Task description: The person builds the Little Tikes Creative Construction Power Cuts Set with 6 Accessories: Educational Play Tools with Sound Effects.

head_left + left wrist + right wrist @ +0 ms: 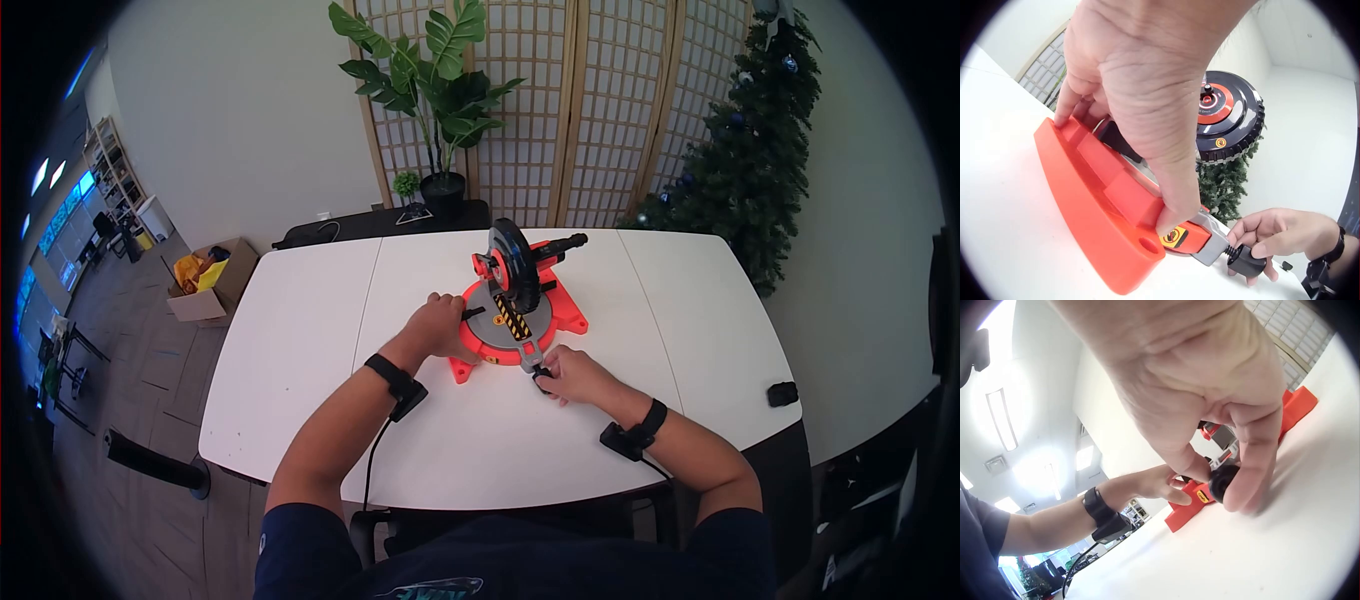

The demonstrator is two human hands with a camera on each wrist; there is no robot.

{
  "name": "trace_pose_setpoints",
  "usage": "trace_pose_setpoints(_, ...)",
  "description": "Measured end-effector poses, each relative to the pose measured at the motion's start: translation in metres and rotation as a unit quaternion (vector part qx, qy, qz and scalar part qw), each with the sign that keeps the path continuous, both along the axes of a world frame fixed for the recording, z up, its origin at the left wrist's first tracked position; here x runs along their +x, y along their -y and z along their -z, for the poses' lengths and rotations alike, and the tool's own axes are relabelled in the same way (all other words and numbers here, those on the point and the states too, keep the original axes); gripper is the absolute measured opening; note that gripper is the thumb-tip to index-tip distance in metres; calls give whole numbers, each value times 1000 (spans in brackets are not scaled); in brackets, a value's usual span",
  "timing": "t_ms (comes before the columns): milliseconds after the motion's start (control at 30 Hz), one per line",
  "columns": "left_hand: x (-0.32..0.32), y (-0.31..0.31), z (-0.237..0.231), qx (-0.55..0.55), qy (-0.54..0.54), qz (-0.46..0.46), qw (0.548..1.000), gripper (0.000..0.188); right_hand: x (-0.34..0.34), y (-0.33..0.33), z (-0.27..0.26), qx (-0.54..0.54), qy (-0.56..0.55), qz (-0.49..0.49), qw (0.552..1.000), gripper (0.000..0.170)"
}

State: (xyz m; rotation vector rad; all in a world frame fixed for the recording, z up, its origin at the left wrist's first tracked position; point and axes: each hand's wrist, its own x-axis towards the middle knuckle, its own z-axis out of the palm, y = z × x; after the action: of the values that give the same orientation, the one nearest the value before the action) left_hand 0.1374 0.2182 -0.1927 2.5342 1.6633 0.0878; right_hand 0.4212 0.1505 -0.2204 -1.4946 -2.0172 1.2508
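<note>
A red and grey toy miter saw with a black round blade guard stands on the white table. The left hand grips the left side of its red base; in the left wrist view that hand has its thumb on the base edge near a yellow sticker. At the front, the right hand pinches a black knob on a threaded rod from the grey arm. In the right wrist view, thumb and fingers of the right hand lie around the knob.
The white table carries a small black object at its right edge. Behind stand a potted plant, a lattice screen and a decorated tree. A cardboard box is on the floor at left. Cables hang from both wrist cameras.
</note>
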Motion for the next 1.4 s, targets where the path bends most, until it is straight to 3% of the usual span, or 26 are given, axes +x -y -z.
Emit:
trace_pose_setpoints(133,0,1,-2,-2,1,-7,1000,101,-6,6,-17,-8,85,-45,995,49)
trace_pose_setpoints(233,0,2,-1,-4,1,-5,1000,101,-3,8,-15,25,52,-37,998,49)
trace_pose_setpoints(300,1,3,-2,-7,1,-10,1000,101,-1,3,-15,-25,46,-35,998,48)
trace_pose_setpoints(500,3,4,-6,-23,-4,-17,1000,107,-1,1,-4,-20,20,-28,999,40)
trace_pose_setpoints(733,2,2,-2,-13,-3,-12,1000,100,5,-9,16,-72,-85,4,994,48)
trace_pose_setpoints(800,2,2,-2,-11,-13,-11,1000,102,2,-16,8,-76,57,-72,993,58)
trace_pose_setpoints(833,3,2,-2,-11,-13,-11,1000,102,2,-12,6,-76,57,-72,993,58)
trace_pose_setpoints(900,3,3,-2,-10,-9,-11,1000,102,2,-1,2,65,98,-67,991,54)
trace_pose_setpoints(933,3,3,-2,-10,-9,-10,1000,102,1,0,-2,65,98,-67,991,54)
trace_pose_setpoints(1000,2,3,-2,-9,-5,-11,1000,102,-1,1,-8,-35,49,-28,998,52)
trace_pose_setpoints(1100,2,3,-1,-6,0,-11,1000,102,-5,-4,9,-72,-6,16,997,54)
trace_pose_setpoints(1200,2,3,-2,-13,-3,-11,1000,101,-7,3,-13,-38,45,-44,997,52)
trace_pose_setpoints(1400,2,3,-1,-18,-4,-13,1000,102,-1,-2,-6,-67,8,10,998,50)
